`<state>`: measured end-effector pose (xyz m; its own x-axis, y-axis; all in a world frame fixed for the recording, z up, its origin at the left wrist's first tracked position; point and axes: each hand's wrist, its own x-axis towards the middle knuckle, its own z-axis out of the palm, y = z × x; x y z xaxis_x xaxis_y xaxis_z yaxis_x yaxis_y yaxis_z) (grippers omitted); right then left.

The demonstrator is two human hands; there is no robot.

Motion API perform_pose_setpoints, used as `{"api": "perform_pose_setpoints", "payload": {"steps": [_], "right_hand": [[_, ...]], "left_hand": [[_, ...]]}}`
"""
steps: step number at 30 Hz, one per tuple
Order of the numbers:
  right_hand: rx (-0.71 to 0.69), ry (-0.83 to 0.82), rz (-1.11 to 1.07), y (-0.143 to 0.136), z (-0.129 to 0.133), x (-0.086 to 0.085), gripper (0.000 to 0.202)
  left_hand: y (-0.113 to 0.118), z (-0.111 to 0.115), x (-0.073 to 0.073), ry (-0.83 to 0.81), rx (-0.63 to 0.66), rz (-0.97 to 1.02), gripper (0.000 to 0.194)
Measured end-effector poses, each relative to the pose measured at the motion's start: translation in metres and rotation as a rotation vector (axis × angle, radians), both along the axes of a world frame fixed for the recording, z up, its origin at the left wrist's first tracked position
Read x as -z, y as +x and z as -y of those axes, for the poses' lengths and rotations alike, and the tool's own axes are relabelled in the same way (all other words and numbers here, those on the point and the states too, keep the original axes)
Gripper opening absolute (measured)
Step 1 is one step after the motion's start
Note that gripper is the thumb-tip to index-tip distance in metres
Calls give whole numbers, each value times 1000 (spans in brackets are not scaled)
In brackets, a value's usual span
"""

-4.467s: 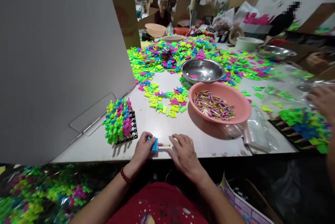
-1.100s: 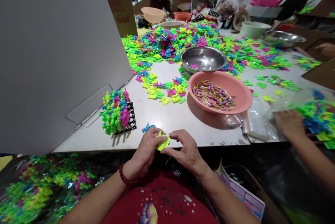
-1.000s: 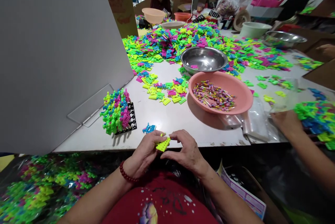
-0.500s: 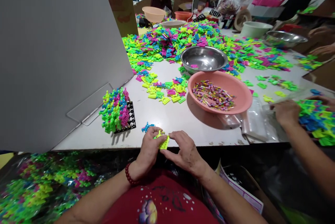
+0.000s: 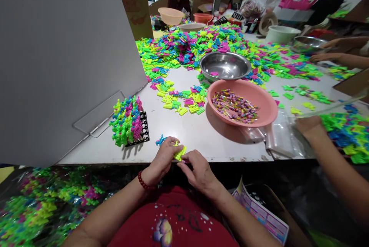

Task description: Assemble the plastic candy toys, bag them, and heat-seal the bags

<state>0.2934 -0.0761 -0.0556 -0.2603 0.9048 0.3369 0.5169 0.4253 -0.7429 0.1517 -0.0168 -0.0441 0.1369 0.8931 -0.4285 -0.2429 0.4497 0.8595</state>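
Note:
At the table's front edge, my left hand [image 5: 163, 158] is closed on a yellow plastic toy piece [image 5: 180, 153] with rows of small bumps. My right hand [image 5: 200, 172] pinches a small pinkish-purple piece [image 5: 184, 160] against the toy's lower edge; fingers hide most of it. Just beyond my left fingers lies a blue figure-shaped toy piece [image 5: 160, 140]. To the left, a black holed rack [image 5: 146, 131] carries upright toy pieces [image 5: 127, 122] in green, blue, pink and yellow.
A pink basin [image 5: 271, 110] of small colourful tubes [image 5: 234, 105] stands right of centre, behind it a steel bowl [image 5: 230, 68]. Toy pieces heap across the back [image 5: 196, 43]. A grey panel [image 5: 72, 66] borders the left. A co-worker's hand [image 5: 309, 126] works at the right.
My right hand has come in lower, bringing the small pinkish-purple piece to the yellow toy piece. The yellow piece has tilted. Hands of another person now reach in at far right.

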Motion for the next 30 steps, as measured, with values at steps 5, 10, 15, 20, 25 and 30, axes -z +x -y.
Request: {"api": "perform_pose_setpoints", "payload": {"steps": [5,10,15,20,25,30], "right_hand": [[7,-346,-297,20,-6,-10,21],[156,-434,-486,22,-11,-6,31],[107,-558,-694,15,-13,-3,32],[91,-562,-730,15,-12,-5,29],[126,-503,-630,16,-11,-5,29],[123,-415,-548,15,-10,-3,26]], "left_hand": [[-4,-2,-1,-13,-38,35,46],[-4,6,-12,-23,23,153,47],[-1,13,-15,-41,40,216,46],[-1,12,-11,-29,47,201,45],[-1,13,-12,-18,69,169,44],[-2,13,-13,-7,74,139,44]]}}
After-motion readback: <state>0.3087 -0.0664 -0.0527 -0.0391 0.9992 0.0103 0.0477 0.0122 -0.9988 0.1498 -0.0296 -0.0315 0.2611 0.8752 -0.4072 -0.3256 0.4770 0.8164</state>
